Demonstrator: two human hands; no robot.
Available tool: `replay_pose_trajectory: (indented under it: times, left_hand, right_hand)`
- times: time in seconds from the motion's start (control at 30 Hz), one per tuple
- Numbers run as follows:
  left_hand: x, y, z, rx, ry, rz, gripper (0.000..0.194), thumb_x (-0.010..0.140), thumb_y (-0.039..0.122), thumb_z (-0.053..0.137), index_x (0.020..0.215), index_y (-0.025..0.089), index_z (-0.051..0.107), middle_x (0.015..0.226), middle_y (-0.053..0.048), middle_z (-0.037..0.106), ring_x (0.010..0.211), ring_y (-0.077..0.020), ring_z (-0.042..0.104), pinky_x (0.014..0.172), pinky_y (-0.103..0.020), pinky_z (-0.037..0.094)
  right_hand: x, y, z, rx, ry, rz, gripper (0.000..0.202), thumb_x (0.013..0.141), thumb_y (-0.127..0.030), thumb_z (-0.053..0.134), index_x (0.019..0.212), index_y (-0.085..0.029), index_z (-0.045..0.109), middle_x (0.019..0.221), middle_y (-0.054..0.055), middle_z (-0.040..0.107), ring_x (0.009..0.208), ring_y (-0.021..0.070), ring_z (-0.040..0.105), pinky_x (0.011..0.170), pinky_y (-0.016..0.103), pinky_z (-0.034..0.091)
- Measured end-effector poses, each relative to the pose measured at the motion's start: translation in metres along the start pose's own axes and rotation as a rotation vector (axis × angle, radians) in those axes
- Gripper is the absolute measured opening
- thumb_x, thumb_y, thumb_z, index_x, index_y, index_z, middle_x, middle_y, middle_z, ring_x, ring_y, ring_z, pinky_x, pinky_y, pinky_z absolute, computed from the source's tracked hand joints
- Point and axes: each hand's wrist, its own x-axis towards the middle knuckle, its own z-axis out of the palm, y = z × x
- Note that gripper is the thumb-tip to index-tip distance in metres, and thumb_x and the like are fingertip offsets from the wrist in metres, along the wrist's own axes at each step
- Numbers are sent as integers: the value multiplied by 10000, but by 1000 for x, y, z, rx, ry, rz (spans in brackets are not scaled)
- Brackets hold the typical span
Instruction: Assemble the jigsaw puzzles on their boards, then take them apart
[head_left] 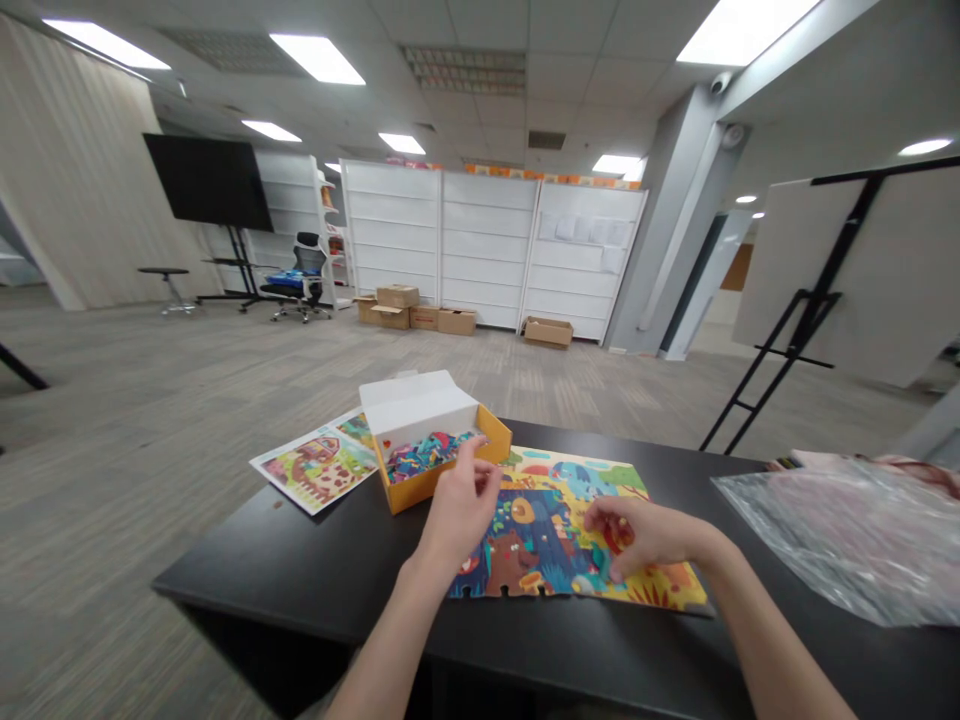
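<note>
On the smooth black table [285,580] we see a flat, nearly rectangular jigsaw puzzle [551,530], its glossy animal scenes edged with rounded notches on the near side. Our right hand [615,547] arches over its yellow half, thumb and fingertips apart; whether they touch the surface, we cannot tell. Our left hand [480,475] hangs by the puzzle's left side, fingers loosely curled and parted from the thumb. Just beyond sits an orange cardboard box [411,495], white lid raised, heaped with knobbly pieces [426,455], beside a thin printed sheet [319,468]. Crinkled clear plastic [855,535] lies rightward.
</note>
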Motion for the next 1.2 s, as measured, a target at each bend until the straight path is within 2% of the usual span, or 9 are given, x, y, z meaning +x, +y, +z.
replay_pose_trajectory:
  times: [0.1,0.23,0.4,0.53,0.63,0.73,0.87,1.03,1.2]
  left_hand:
    - [-15,9,14,137,-250,75,195,942,282,529,1077,230,660,942,-35,753,875,-201,715,801,-312,548]
    - [-31,18,32,274,-532,261,170,913,340,628,1034,244,699,1046,-35,730,1023,-220,662,929,-338,498]
    - [-41,18,46,365,-681,397,568,697,576,820,1154,268,681,1204,-54,673,1175,-299,570,1105,-496,363]
    - [-39,18,51,412,-691,380,486,755,479,811,1171,267,676,1212,-51,672,1192,-288,560,1095,-469,377]
    - [-37,20,50,406,-707,369,436,784,431,797,1167,260,675,1211,-51,678,1208,-287,560,1110,-467,366]
    - [-37,22,50,361,-690,327,452,785,448,790,1166,238,666,1216,-68,680,1202,-295,572,1107,-469,372]
    - [-38,23,55,233,-551,201,381,851,441,707,1156,217,661,1119,-81,712,1075,-276,641,1004,-424,460]
    - [-33,19,64,-39,-431,21,276,870,189,573,1122,195,685,860,-29,712,777,-176,666,734,-286,522]
    - [-19,12,50,-194,-288,-86,233,830,213,615,1051,158,668,735,-4,636,671,-147,635,621,-245,505]
  right_hand:
    - [-4,-6,4,-119,6,55,684,513,-422,895,1097,-194,622,1085,49,623,966,245,562,824,324,449]
    - [-3,-8,6,-188,-1,62,598,536,-432,869,1022,-191,616,1051,41,607,936,236,553,796,318,441]
    - [-2,-4,4,-155,38,26,558,521,-402,883,949,-201,587,939,12,596,826,189,528,701,284,430]
    - [2,4,3,34,21,-2,498,544,-382,901,856,-216,550,755,-32,558,691,149,504,580,254,393]
    - [5,10,1,254,-59,-67,431,657,-418,856,862,-213,537,726,-41,561,652,130,515,573,247,402]
    - [6,11,-2,428,-51,-140,372,770,-459,785,876,-202,537,732,-39,565,656,118,523,606,247,411]
    - [7,2,0,585,26,-220,375,771,-447,808,875,-187,558,776,-31,577,684,109,530,637,242,421]
    - [16,-10,12,649,69,-263,371,761,-442,824,855,-180,579,758,-29,582,666,109,543,623,245,423]
    - [18,-11,13,673,130,-251,373,814,-506,761,905,-171,626,773,-6,607,672,120,548,635,258,419]
